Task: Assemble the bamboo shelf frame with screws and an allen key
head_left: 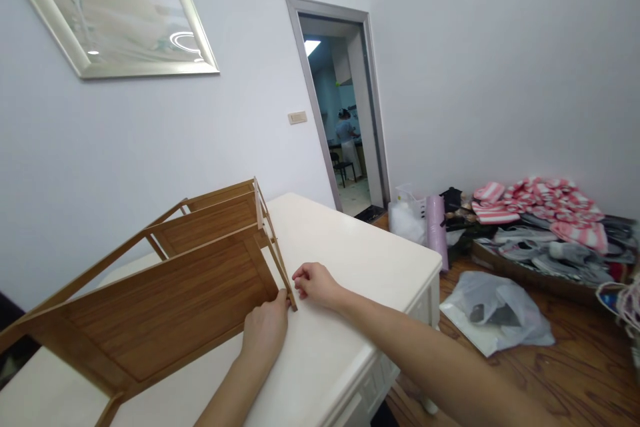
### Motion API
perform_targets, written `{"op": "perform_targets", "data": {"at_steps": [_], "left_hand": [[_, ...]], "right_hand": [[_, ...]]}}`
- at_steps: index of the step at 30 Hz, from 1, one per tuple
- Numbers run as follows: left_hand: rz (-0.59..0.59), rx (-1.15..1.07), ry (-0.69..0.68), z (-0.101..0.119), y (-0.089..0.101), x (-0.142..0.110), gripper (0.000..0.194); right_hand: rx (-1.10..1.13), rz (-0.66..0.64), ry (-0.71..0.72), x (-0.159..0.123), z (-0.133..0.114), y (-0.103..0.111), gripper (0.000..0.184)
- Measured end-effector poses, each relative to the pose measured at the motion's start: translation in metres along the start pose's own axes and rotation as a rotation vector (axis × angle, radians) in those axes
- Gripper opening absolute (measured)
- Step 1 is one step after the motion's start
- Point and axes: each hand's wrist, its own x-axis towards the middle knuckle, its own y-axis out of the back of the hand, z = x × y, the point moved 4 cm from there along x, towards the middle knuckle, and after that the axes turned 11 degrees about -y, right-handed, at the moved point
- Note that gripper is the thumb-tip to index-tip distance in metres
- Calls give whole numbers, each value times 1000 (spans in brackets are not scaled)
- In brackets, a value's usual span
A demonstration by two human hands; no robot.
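Note:
A brown wooden shelf unit (175, 307) with several panels and slim side rails lies on the white table (345, 260). At its near right end, my left hand (267, 327) is closed on the frame's corner, by the lower end of a narrow wooden rail (281, 263). Just right of that rail is my right hand (317, 285), fingers curled and tips pinched together. Whatever those fingertips may hold is too small to make out. The left hand's fingers are partly hidden behind its own back and the frame.
On the wooden floor to the right lie a grey plastic bag (500, 310), a shallow box of shoes (565, 257), striped pink cloth (550, 200) and a purple roll (436, 230). Beyond a doorway (377, 120), a person (346, 137) stands in another room. A framed picture (145, 70) hangs on the wall.

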Motion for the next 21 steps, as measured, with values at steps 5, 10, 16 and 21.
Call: {"op": "perform_targets", "data": {"at_steps": [5,10,16,21], "left_hand": [[13,-29,-18,0,1,0,38],[25,-53,-27,0,2,1,36],[24,-65,-31,1,4,1,37],[9,-65,-22,1,2,2,37]], "right_hand": [[-27,-26,-56,-6,-4,0,8],[-68,18,-86,-8,-5,4,12],[-27,-82,-152,-7,-1,-1,11],[72,-142,-177,-4,2,-1,10]]}}
